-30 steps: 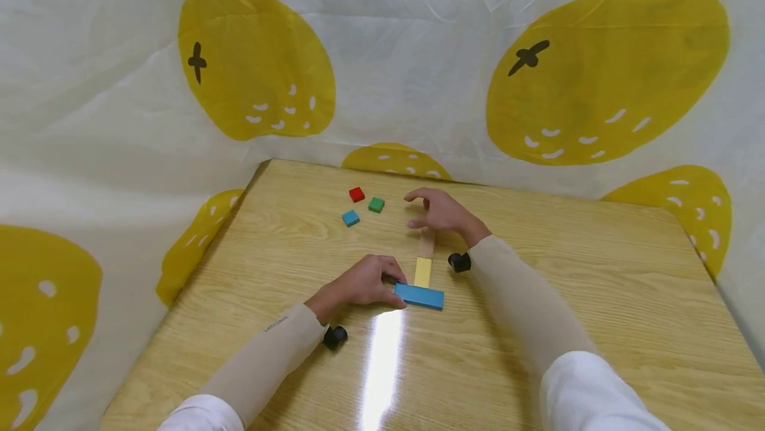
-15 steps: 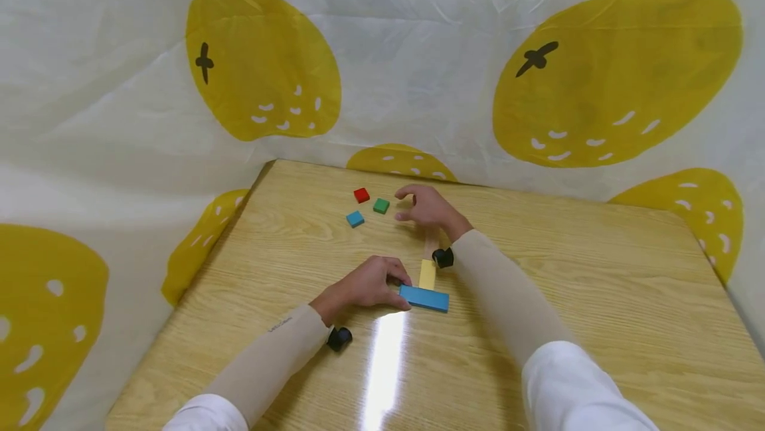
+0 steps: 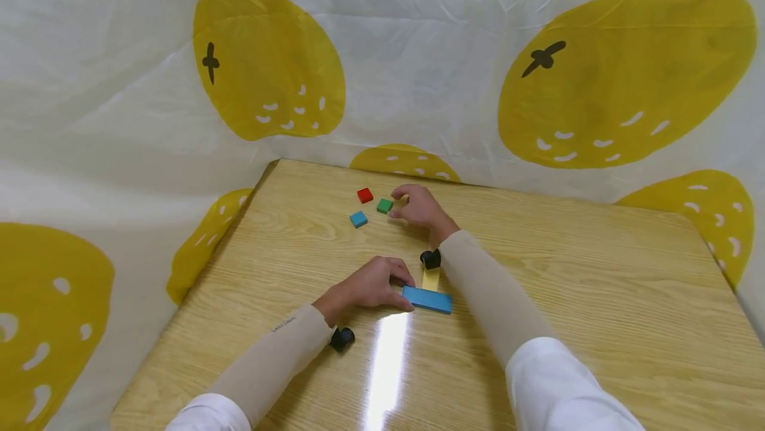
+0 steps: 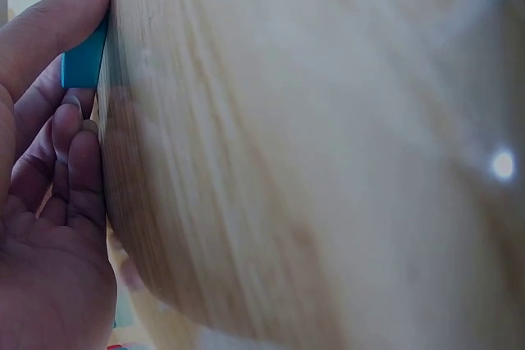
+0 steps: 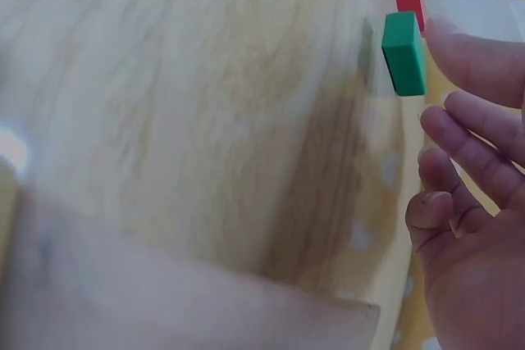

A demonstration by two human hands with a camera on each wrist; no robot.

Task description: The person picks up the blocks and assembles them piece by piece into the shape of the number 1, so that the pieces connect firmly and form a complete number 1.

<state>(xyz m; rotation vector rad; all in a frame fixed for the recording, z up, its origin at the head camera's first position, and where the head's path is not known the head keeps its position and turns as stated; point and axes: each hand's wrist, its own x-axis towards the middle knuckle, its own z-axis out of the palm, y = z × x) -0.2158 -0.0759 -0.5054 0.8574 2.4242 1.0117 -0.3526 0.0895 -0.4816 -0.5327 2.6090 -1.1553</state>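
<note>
In the head view the left hand [image 3: 373,283] pinches the left end of a long blue block [image 3: 427,299] lying on the table; the left wrist view shows the thumb on that blue block [image 4: 85,59]. A yellow block [image 3: 430,279] meets its far side, partly covered by the right wrist's camera. The right hand [image 3: 418,206] has thumb and fingers spread beside a small green block [image 3: 384,205]. Seen from the right wrist, the green block [image 5: 404,53] stands just off the thumb of the right hand [image 5: 476,227], ungripped.
A small red block [image 3: 365,195] and a small blue block [image 3: 358,219] lie left of the green one. A pale wooden block [image 5: 205,301] crosses the bottom of the right wrist view. Patterned cloth [image 3: 418,86] hangs behind the wooden table [image 3: 568,285].
The right hand has moved left to the green block, and its wrist now covers part of the yellow block. The left hand keeps its hold on the long blue block. The view has shifted slightly.
</note>
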